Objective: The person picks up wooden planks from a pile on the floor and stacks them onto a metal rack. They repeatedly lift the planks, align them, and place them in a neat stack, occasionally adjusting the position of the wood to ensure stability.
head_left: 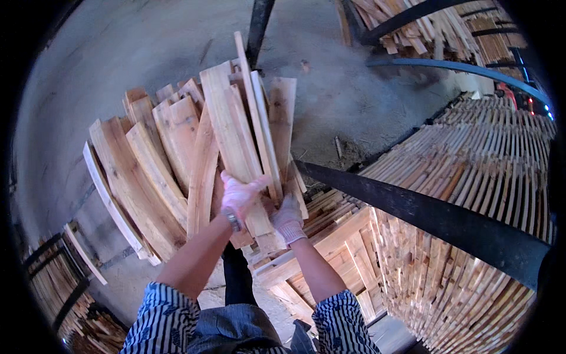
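Note:
My left hand (239, 193), in a pale pinkish work glove, lies across a wide wooden board (227, 115) and grips it, thumb stretched over its face. Beside it, my right hand (288, 219), in a similar glove, holds the lower right side of the same group of boards; its fingers are partly hidden. Narrow wooden strips (259, 118) stand tilted along the wide board's right edge. Under and left of these lies a loose pile of wooden boards (138, 171), some with bark-like edges.
A dark metal bar (424, 221) crosses at the right, over dense stacks of thin wooden strips (471, 153). Framed wooden pieces (339, 253) lie near my right forearm. More wood sits in racks at lower left (53, 283) and far right (413, 29). Dusty concrete floor (135, 47) lies beyond.

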Action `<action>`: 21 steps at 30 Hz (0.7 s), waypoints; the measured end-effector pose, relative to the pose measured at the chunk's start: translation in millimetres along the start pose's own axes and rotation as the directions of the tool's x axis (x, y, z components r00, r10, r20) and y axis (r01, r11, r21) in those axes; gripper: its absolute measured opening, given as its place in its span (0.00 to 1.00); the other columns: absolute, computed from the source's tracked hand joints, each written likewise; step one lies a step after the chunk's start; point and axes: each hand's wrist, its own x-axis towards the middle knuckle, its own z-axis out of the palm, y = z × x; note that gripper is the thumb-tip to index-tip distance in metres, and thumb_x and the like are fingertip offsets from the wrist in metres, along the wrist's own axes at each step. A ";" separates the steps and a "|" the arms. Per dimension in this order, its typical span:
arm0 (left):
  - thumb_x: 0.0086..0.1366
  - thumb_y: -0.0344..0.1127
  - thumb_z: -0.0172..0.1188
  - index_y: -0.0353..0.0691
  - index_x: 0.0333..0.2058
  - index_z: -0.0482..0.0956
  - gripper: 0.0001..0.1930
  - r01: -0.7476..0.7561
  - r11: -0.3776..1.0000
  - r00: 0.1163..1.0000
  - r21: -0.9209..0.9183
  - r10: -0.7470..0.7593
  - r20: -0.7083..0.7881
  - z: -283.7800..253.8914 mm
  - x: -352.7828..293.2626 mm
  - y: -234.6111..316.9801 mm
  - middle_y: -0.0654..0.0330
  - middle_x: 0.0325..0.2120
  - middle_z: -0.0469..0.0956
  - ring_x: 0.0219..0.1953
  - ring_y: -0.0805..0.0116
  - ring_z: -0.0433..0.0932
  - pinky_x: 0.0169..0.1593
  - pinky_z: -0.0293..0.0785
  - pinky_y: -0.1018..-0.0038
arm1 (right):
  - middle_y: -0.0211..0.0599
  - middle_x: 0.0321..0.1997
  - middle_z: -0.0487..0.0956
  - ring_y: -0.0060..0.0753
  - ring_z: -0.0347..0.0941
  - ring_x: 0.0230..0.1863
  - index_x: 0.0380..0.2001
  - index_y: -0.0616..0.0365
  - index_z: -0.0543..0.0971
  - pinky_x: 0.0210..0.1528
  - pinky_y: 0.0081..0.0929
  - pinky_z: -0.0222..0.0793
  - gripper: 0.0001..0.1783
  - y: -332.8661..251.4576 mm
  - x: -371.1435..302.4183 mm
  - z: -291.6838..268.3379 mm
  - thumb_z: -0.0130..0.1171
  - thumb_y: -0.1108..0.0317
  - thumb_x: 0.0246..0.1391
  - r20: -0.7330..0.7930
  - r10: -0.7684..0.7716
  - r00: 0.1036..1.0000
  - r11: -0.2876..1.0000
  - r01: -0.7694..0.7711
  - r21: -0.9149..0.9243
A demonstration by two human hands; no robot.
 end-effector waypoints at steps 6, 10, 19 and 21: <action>0.54 0.38 0.74 0.35 0.64 0.56 0.45 0.004 0.932 0.945 -0.363 0.116 0.307 -11.4 11.6 -25.8 0.49 0.54 0.74 0.50 0.61 0.77 0.54 0.75 0.67 | 0.61 0.60 0.72 0.61 0.69 0.60 0.61 0.64 0.67 0.58 0.48 0.68 0.47 14.4 -7.7 -6.0 0.60 0.35 0.51 0.113 -0.012 0.994 0.950 -0.024 0.312; 0.60 0.36 0.70 0.38 0.59 0.67 0.31 0.115 0.921 0.944 -0.373 0.017 0.331 -25.7 -12.2 3.6 0.56 0.45 0.80 0.44 0.65 0.80 0.48 0.78 0.72 | 0.61 0.61 0.71 0.60 0.71 0.59 0.64 0.65 0.61 0.61 0.45 0.66 0.51 26.9 -12.1 -11.5 0.61 0.35 0.50 0.108 -0.081 0.991 0.978 0.058 0.199; 0.58 0.41 0.67 0.43 0.69 0.52 0.44 -0.097 0.995 0.976 0.007 0.093 0.195 -4.2 1.8 -24.1 0.47 0.52 0.73 0.49 0.56 0.77 0.52 0.74 0.67 | 0.54 0.54 0.77 0.48 0.74 0.57 0.62 0.66 0.64 0.60 0.38 0.68 0.51 -30.4 20.9 -42.1 0.70 0.41 0.45 0.226 0.087 0.970 0.976 -0.128 0.174; 0.59 0.37 0.65 0.41 0.66 0.54 0.40 -0.071 0.969 0.940 -0.237 0.144 0.309 -23.2 -18.8 -9.0 0.51 0.50 0.74 0.49 0.60 0.76 0.51 0.75 0.65 | 0.48 0.51 0.79 0.42 0.75 0.52 0.59 0.65 0.68 0.56 0.34 0.70 0.45 -8.9 22.1 -50.1 0.68 0.43 0.48 0.240 -0.085 0.967 0.936 -0.006 0.353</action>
